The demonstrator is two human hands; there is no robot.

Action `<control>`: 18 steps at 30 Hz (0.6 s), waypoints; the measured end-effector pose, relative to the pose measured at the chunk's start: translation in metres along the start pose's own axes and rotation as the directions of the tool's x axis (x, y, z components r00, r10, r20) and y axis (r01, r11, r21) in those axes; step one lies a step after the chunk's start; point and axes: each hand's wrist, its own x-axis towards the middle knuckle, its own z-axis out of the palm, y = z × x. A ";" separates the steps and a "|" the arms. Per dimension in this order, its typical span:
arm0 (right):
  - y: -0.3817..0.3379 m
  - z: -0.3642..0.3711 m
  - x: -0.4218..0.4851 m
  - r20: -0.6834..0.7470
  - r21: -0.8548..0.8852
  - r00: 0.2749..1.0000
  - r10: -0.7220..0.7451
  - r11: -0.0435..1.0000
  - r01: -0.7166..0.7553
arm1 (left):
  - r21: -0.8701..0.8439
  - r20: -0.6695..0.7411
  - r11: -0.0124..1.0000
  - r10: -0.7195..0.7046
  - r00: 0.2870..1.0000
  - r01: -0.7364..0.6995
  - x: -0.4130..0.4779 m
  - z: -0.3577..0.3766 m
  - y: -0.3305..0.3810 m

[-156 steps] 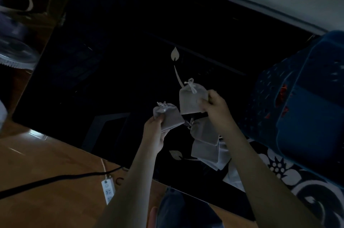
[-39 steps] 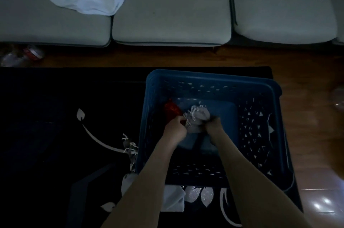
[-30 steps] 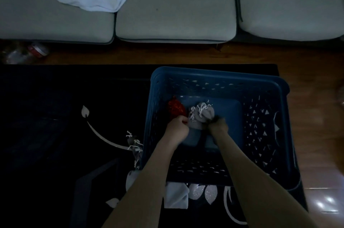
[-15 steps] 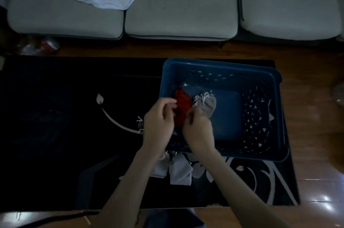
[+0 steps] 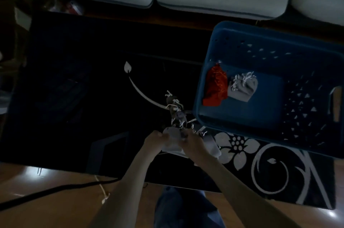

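Your left hand (image 5: 154,139) curls round one edge of a small pale grey fabric drawstring pouch (image 5: 171,144), held low over the black patterned rug (image 5: 74,97). Your right hand (image 5: 192,144) grips its other edge. A perforated blue plastic basket (image 5: 242,121) sits to the right.

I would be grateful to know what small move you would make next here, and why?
Probably lift the grey pouch that the left hand and right hand grip off the rug and carry it to the blue basket, where a red pouch and other grey pouches already lie.
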 end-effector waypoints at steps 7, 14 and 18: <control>-0.008 0.013 0.009 -0.034 0.332 0.998 -0.051 0.941 0.060 | -0.245 -0.064 0.968 -0.076 0.995 0.058 0.009 0.006 -0.007; 0.005 -0.009 -0.004 -0.027 0.343 1.000 -0.003 0.939 0.013 | -0.549 0.112 0.835 0.019 0.994 0.046 0.004 -0.003 -0.020; 0.034 -0.011 -0.010 -0.186 0.133 0.975 0.122 0.986 -0.098 | -0.590 0.146 0.800 -0.028 0.989 0.110 0.003 0.006 -0.028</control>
